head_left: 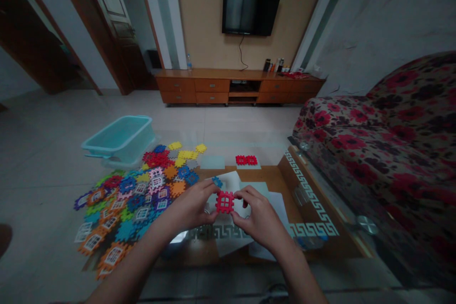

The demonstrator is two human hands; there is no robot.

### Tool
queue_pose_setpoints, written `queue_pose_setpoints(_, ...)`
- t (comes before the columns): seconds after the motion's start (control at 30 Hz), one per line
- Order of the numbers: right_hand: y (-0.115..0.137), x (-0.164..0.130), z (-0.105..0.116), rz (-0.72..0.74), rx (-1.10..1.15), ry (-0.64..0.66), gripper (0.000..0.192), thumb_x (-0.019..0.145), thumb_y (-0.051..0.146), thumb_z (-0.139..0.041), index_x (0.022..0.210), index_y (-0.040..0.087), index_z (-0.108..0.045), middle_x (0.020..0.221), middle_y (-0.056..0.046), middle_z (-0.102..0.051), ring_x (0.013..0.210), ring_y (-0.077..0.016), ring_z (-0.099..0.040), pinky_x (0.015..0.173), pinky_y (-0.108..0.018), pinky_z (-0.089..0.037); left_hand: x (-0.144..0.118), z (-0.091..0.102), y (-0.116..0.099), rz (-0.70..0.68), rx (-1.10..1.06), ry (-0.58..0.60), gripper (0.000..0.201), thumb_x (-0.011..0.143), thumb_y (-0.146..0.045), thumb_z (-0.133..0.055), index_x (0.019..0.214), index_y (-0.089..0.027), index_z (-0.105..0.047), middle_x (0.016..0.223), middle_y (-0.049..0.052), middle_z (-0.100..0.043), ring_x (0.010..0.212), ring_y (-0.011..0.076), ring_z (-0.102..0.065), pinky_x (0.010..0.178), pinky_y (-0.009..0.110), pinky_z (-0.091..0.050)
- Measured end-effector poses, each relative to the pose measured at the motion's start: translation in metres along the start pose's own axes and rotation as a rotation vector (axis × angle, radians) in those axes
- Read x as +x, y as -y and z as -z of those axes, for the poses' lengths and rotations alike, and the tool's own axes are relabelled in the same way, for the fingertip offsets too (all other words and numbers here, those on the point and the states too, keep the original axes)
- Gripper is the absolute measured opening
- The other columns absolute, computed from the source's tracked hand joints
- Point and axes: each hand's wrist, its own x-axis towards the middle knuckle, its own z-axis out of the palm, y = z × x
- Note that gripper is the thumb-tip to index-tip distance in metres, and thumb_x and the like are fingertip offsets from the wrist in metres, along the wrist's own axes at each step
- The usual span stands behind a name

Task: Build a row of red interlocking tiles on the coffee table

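Dim room: wall TV (251,9) above wooden cabinet (239,85), pale tiled floor (46,147), floral sofa (388,137) at right.

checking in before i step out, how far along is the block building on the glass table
Barely started. Done: only a joined pair of red tiles lies farther back on the table. In hand: the left hand and right hand pinch one red tile. Left: the large loose pile of tiles beside the blue tub.
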Motion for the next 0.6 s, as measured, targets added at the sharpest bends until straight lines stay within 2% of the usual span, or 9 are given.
queue_pose_setpoints(0.3, 0.0057, -0.0006, 0.0031, -0.011, -0.008, 0.011, 0.032, 0.077, 0.016, -0.069, 0.108, 0.024, -0.066, 0.096, -0.002, -0.061, 0.079, -0.0161, -0.057, 0.074, -0.029, -0.048, -0.0010, 0.0056, -0.0022, 0.002, -0.006, 0.003, 0.036, 0.077, -0.023, -0.068, 0.112, -0.023, -0.061, 0.116, 0.007, -0.063, 0.110, 0.0253, -0.060, 0.092, 0.038, -0.052)
queue_pose_setpoints(0.6, 0.0051, -0.0005, 0.0021, -0.004, -0.018, 0.020, 0.031, 0.076, 0.015, -0.069, 0.106, 0.024, -0.067, 0.094, -0.001, -0.062, 0.083, -0.0172, -0.059, 0.073, -0.029, -0.048, -0.0004, 0.0054, -0.0025, -0.008, 0.001, 0.043, 0.033, 0.077, -0.022, -0.067, 0.110, -0.023, -0.064, 0.107, 0.006, -0.063, 0.103, 0.0231, -0.061, 0.088, 0.036, -0.052)
